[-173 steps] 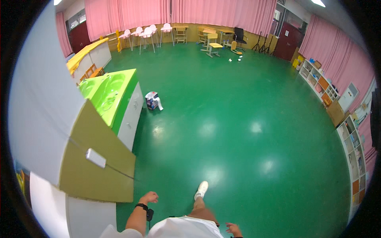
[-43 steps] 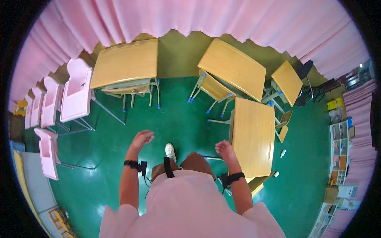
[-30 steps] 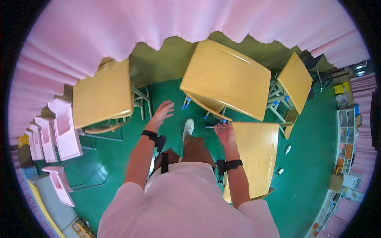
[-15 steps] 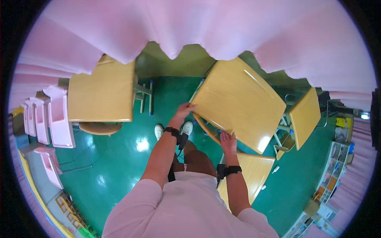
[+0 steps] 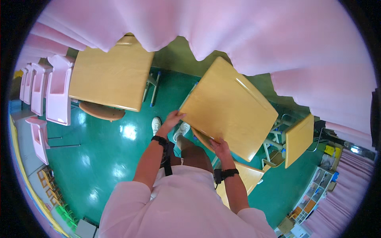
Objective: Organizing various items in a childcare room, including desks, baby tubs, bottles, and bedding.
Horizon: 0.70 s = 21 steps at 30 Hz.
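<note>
Touching the desk [image 5: 230, 107] beside the curtain [image 5: 238, 35] now, left hand [image 5: 171, 120] at its corner, right hand [image 5: 220, 149] along the near edge! Whether your fingers clamp underneath, I can't tell. Keep pressure even; mind the chair [image 5: 202, 139] tucked there.

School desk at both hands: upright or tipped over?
Upright: the school desk shows its top facing up, left hand and right hand at its near edge. Any slight lift: cannot tell; its underside is hidden.
</note>
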### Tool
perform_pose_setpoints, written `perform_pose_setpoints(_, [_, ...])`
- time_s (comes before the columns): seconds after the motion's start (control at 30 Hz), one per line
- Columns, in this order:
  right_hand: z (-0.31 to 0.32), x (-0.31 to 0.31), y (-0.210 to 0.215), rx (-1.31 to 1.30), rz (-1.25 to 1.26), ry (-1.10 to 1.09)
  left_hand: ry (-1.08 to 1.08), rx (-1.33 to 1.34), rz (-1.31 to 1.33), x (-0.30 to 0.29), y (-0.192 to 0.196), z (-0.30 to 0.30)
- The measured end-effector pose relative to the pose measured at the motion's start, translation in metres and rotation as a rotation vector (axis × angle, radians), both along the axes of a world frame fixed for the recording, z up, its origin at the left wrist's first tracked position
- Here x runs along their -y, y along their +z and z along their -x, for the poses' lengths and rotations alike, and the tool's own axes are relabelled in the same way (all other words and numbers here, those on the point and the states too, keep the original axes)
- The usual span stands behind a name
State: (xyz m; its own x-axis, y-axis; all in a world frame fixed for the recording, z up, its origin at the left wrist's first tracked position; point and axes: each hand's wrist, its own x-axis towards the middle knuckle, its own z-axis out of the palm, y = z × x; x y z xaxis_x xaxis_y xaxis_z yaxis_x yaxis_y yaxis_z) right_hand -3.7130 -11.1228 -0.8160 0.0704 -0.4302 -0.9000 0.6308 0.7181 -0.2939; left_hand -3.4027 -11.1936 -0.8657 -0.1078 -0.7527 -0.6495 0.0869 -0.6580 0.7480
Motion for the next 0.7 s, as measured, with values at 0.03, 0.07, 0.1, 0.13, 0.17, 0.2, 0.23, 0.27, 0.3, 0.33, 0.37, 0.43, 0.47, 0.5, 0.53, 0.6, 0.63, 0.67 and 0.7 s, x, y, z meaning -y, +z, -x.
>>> perform_pose_setpoints(0.03, [0.005, -0.004, -0.008, -0.013, 0.0, 0.005, 0.05, -0.064, -0.031, -0.004, 0.006, 0.0])
perform_pose_setpoints(0.07, [0.008, -0.007, -0.018, -0.123, 0.098, 0.234, 0.055, -0.077, -0.032, -0.008, 0.011, 0.0])
perform_pose_setpoints(0.1, [0.001, -0.005, -0.021, -0.219, 0.196, 0.473, 0.101, -0.073, -0.031, -0.011, 0.016, -0.007])
perform_pose_setpoints(0.13, [-0.005, -0.004, -0.022, -0.22, 0.196, 0.488, 0.147, -0.071, -0.031, -0.014, 0.02, -0.011])
perform_pose_setpoints(0.17, [-0.011, -0.005, -0.024, -0.193, 0.195, 0.369, 0.155, -0.04, -0.025, -0.017, 0.025, -0.013])
perform_pose_setpoints(0.2, [-0.021, -0.005, -0.023, -0.161, 0.191, 0.253, 0.17, -0.039, -0.029, -0.025, 0.025, -0.018])
perform_pose_setpoints(0.23, [-0.028, -0.003, -0.021, -0.161, 0.188, 0.266, 0.228, -0.044, 0.001, -0.034, 0.026, -0.023])
perform_pose_setpoints(0.27, [-0.034, 0.0, -0.019, -0.089, 0.2, 0.211, 0.284, -0.049, 0.031, -0.04, 0.026, -0.027])
perform_pose_setpoints(0.3, [-0.037, 0.001, -0.016, -0.019, 0.209, 0.158, 0.297, -0.054, 0.023, -0.049, 0.022, -0.031])
perform_pose_setpoints(0.33, [-0.045, 0.005, -0.011, -0.014, 0.207, 0.176, 0.316, -0.007, 0.05, -0.056, 0.011, -0.039])
perform_pose_setpoints(0.37, [-0.053, 0.008, -0.006, 0.01, 0.146, 0.185, 0.334, 0.039, 0.075, -0.064, 0.0, -0.048])
perform_pose_setpoints(0.43, [-0.065, 0.017, 0.003, 0.03, 0.086, 0.207, 0.368, 0.014, 0.064, -0.079, -0.022, -0.062])
perform_pose_setpoints(0.47, [-0.072, 0.02, 0.007, 0.014, 0.073, 0.251, 0.387, -0.01, 0.055, -0.088, -0.03, -0.066])
perform_pose_setpoints(0.5, [-0.066, 0.024, 0.006, -0.031, 0.056, 0.266, 0.338, -0.017, 0.004, -0.077, -0.011, -0.057])
perform_pose_setpoints(0.53, [-0.072, 0.025, 0.011, -0.03, 0.047, 0.275, 0.347, -0.015, -0.005, -0.08, -0.001, -0.06])
perform_pose_setpoints(0.6, [-0.086, 0.028, 0.025, 0.081, 0.249, 0.346, 0.479, -0.028, -0.018, -0.089, 0.014, -0.067])
perform_pose_setpoints(0.63, [-0.084, 0.032, 0.02, 0.074, 0.247, 0.35, 0.482, -0.035, -0.02, -0.085, 0.023, -0.068])
perform_pose_setpoints(0.67, [-0.084, 0.037, 0.014, 0.075, 0.167, 0.355, 0.488, -0.035, -0.036, -0.079, 0.031, -0.07])
perform_pose_setpoints(0.7, [-0.088, 0.041, 0.012, 0.082, 0.084, 0.366, 0.502, -0.028, -0.054, -0.078, 0.036, -0.075])
